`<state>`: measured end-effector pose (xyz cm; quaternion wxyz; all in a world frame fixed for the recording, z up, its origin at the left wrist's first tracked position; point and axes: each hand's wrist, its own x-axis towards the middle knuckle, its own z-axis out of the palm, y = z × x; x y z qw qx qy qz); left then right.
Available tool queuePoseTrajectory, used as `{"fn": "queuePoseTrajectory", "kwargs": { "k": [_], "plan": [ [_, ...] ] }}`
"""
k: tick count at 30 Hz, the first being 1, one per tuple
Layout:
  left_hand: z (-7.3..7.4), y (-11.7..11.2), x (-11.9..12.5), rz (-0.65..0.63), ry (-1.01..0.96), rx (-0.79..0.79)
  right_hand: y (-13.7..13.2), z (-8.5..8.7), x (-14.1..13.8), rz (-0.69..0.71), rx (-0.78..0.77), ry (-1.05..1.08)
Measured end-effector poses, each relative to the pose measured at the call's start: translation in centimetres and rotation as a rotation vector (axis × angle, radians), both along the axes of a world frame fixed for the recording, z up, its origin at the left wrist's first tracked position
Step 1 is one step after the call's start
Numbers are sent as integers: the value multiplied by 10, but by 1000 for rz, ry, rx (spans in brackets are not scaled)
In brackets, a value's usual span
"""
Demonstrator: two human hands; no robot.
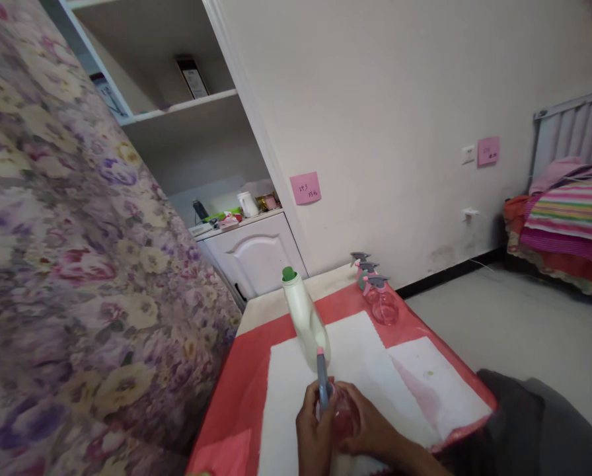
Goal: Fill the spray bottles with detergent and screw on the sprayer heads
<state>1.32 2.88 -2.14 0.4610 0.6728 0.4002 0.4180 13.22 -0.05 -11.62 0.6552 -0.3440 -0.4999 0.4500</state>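
Observation:
Low in the head view, both my hands are closed round a small pink see-through spray bottle (344,415). My left hand (312,423) grips at its grey spray head (322,380), whose pink nozzle tip points away from me. Wrapped round the bottle's body from the other side is my right hand (372,423). Just beyond them a tall pale green jug (303,314) with a green top stands on white paper (283,390). Whether the spray head is fully seated on the bottle is hidden by my fingers.
Several pink spray bottles (385,307) with grey heads stand in a row near the table's far right edge. A damp pink stain marks the right-hand paper (454,377). The red table cover (246,357) lies beneath. A floral curtain (112,297) hangs close on the left.

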Motion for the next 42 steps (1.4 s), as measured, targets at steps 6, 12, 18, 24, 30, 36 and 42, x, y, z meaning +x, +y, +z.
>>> {"fn": "queuePoseTrajectory", "kwargs": {
  "k": [6, 12, 18, 24, 30, 36, 42],
  "plan": [
    [-8, 0, -6, -70, 15, 22, -2, 0, 1, 44, 7, 27],
    [-9, 1, -5, -26, 9, 31, -3, -2, 3, 31, -10, -1],
    [-2, 2, -9, -132, 67, 77, -3, 1, 6, 43, 7, -30],
    [2, 1, -8, -143, 49, 77, -2, -3, 5, 8, -19, -66],
    [0, -1, -5, -103, 1, 38, 1, -8, 5, -19, -62, -93],
    [-7, 6, -10, -181, 1, 45, 3, -11, 5, -20, -72, -80],
    [-7, 9, -9, -182, 17, 61, 0, -8, 7, -6, -68, -80]
  ]
}}
